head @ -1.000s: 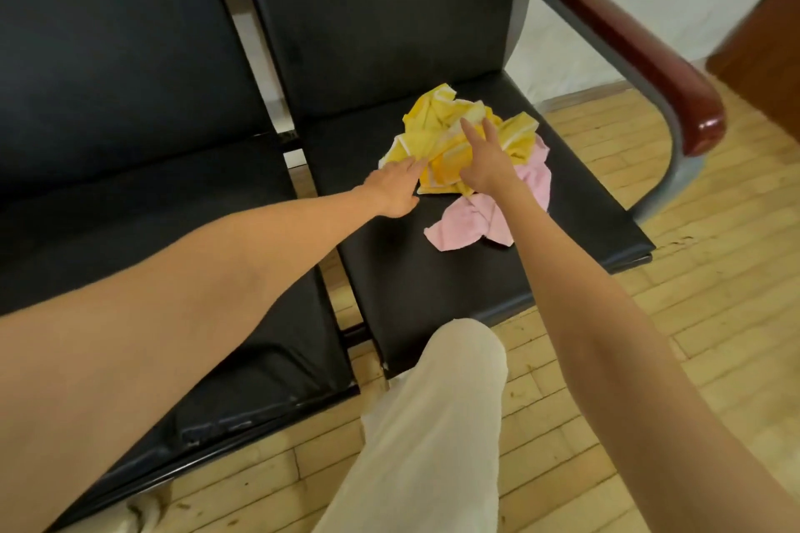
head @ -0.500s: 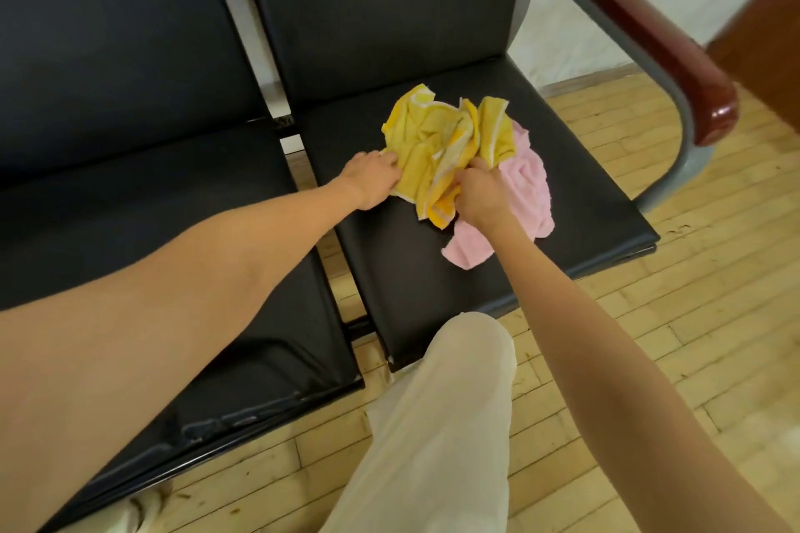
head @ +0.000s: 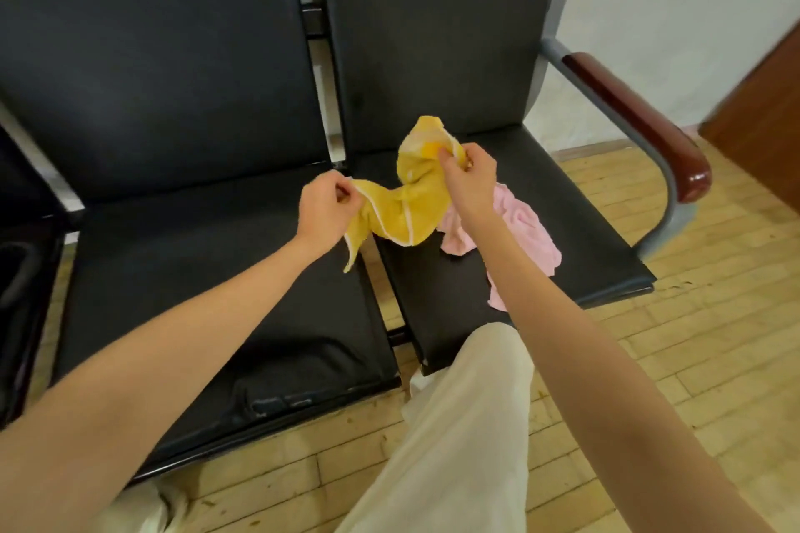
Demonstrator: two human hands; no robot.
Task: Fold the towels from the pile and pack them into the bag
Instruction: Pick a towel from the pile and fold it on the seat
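Now both hands pinch the yellow towel [head: 404, 203] above the black seat [head: 575, 203]: left hand [head: 327, 208] at one end, right hand [head: 467, 182] higher; the pink towel [head: 526, 229] lies beneath.

Waiting-room bench seating, pale wall, wood floor.

Row of joined black padded seats [head: 208, 273] with tall black backrests [head: 433, 39], grey metal frame showing in the gaps between them. Right end seat carries a curved grey arm topped by a glossy dark red-brown armrest [head: 640, 121]. A third seat edge shows at far left, mostly cut off. Behind: plain off-white wall [head: 675, 4]. Reddish-brown wooden panel [head: 762, 134] at right edge, door or cabinet, cannot tell which. Floor [head: 692, 359] of light yellowish wood strips, scuffed, small debris specks near the seat fronts. Light even, soft.
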